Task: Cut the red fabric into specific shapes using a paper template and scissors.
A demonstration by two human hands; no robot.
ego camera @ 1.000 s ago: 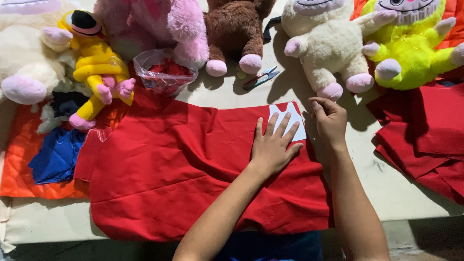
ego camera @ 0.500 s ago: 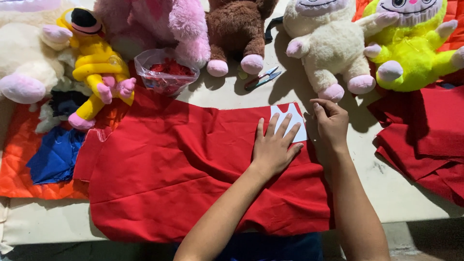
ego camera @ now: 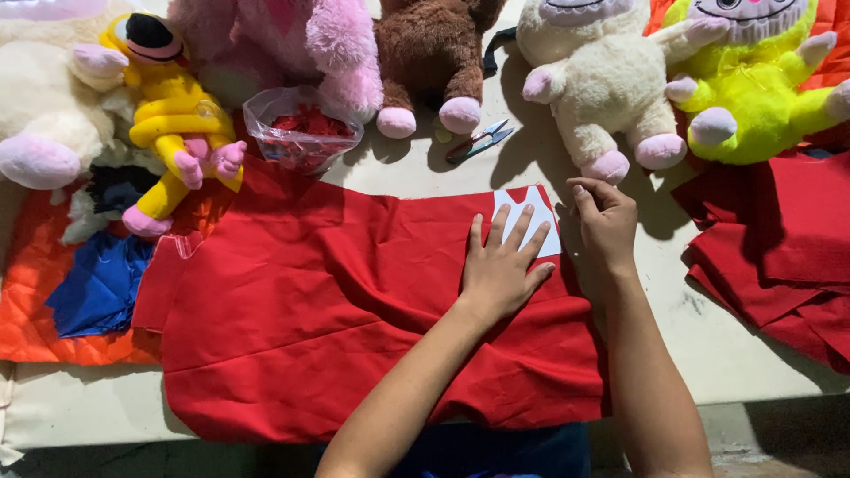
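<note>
- A pale worktop (ego camera: pixel 708 354) fills the frame, with plush toys along its top edge and a red cloth (ego camera: pixel 354 327) spread across the centre.
- The left hand (ego camera: pixel 500 270), fingers spread flat, pins a white paper template (ego camera: pixel 542 232) on the cloth's upper right corner.
- The right hand (ego camera: pixel 606 226) is curled at the template's right edge, fingertips pressed together; whether they pinch anything cannot be told.
- This looks like marking out the pattern; the next move calls for a steady template.
- Small scissors (ego camera: pixel 478 142) lie above, well apart.

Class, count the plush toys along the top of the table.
6: white far left, yellow, pink, brown, cream, lime far right. Another may hide under the yellow one.
</note>
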